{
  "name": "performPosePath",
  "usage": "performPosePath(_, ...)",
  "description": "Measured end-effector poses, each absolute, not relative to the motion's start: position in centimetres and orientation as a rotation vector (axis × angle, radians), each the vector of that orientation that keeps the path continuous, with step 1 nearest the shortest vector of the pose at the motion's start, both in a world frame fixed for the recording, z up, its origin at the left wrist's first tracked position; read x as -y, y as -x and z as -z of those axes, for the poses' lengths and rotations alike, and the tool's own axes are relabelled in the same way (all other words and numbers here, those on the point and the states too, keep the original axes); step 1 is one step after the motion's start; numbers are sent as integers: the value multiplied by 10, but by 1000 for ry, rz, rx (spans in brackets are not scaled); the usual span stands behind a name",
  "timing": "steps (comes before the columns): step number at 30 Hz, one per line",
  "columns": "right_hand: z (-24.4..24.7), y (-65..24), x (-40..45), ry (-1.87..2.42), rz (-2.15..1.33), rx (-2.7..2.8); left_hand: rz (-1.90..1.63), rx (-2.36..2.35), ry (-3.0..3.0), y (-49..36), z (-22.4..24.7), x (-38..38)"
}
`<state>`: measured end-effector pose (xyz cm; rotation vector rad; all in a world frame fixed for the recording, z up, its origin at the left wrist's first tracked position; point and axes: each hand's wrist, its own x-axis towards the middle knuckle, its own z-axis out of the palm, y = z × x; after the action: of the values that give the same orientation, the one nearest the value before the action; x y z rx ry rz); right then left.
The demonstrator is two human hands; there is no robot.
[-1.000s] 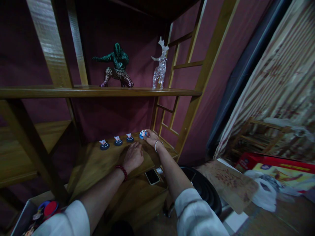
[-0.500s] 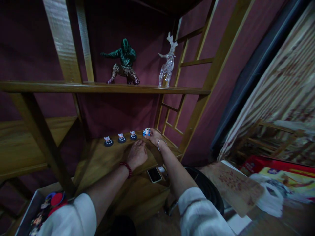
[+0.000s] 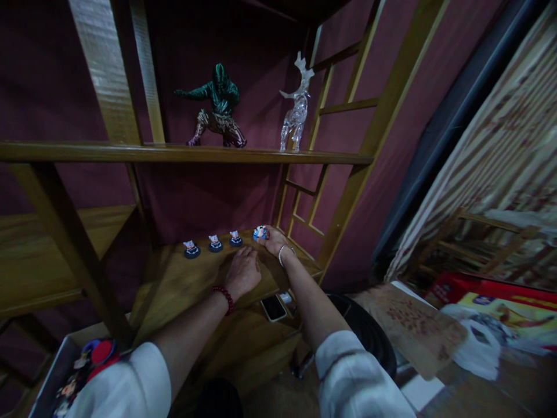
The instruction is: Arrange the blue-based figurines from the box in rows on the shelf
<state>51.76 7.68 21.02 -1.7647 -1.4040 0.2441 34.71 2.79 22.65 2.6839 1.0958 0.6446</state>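
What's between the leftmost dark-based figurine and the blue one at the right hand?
Head view: the second dark-based figurine, then the third dark-based figurine, then a narrow bare stretch of shelf before the blue figurine at the right hand.

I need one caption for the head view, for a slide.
Right hand holding a blue figurine beside three dark-based figurines on a wooden shelf.

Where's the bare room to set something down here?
Lower shelf: in front of the three dark-based figurines, left of the left hand. Upper shelf: between the green figure and clear deer. Crowded: the lower shelf's right end, where the right hand holds the blue figurine.
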Motion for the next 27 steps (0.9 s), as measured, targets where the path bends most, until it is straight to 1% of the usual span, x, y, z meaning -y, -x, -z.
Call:
performPosePath(8, -210, -518, -79, 1839, -166, 1446, -640, -1101, -2693, -347, -225, -28)
performPosePath(13, -206, -521, -83, 1845, -197, 1445, -638, -1088, -2749, -348, -226, -27)
performPosePath(20, -204, -518, -83, 1700, -293, 1325, -655, -1074, -2761, -348, -225, -26)
performPosePath(27, -202, -520, -85, 1677, -319, 1319, -648, -1090, -2754, -348, -226, -25)
